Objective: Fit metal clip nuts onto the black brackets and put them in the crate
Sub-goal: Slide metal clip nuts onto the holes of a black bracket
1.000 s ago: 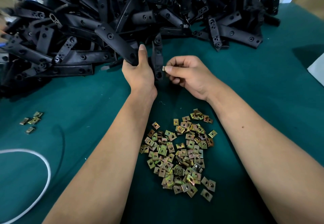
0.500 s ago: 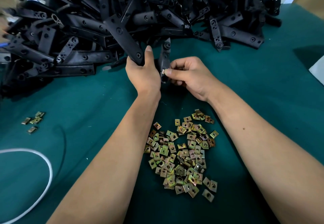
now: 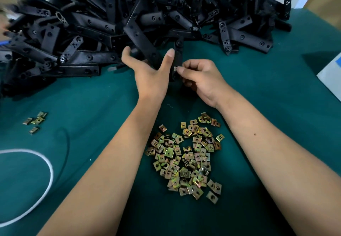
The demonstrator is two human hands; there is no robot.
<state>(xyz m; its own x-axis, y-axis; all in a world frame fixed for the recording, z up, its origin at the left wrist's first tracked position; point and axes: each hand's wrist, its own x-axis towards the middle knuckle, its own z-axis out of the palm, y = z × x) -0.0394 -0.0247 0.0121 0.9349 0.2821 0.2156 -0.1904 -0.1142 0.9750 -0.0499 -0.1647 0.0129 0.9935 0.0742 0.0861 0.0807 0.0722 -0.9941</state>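
Note:
My left hand (image 3: 147, 73) holds a black L-shaped bracket (image 3: 142, 40) at its corner, thumb stretched up beside the bracket's upright arm (image 3: 178, 55) and one finger spread out to the left. My right hand (image 3: 199, 77) pinches a small metal clip nut (image 3: 175, 68) between thumb and forefinger, right at the edge of that upright arm. A loose heap of brass-coloured clip nuts (image 3: 186, 158) lies on the green table (image 3: 258, 80) between my forearms. A big pile of black brackets (image 3: 88, 32) fills the back of the table. No crate is in view.
A few stray clip nuts (image 3: 35, 121) lie at the left. A white cable loop (image 3: 46, 163) and a thin black cable (image 3: 67, 143) curve over the left front. A pale box corner (image 3: 330, 75) juts in at the right edge.
The bracket's long arm has swung more upright. My left hand has loosened from a tight grip, its thumb and a finger now spread. The clip nut has moved up against the upright arm.

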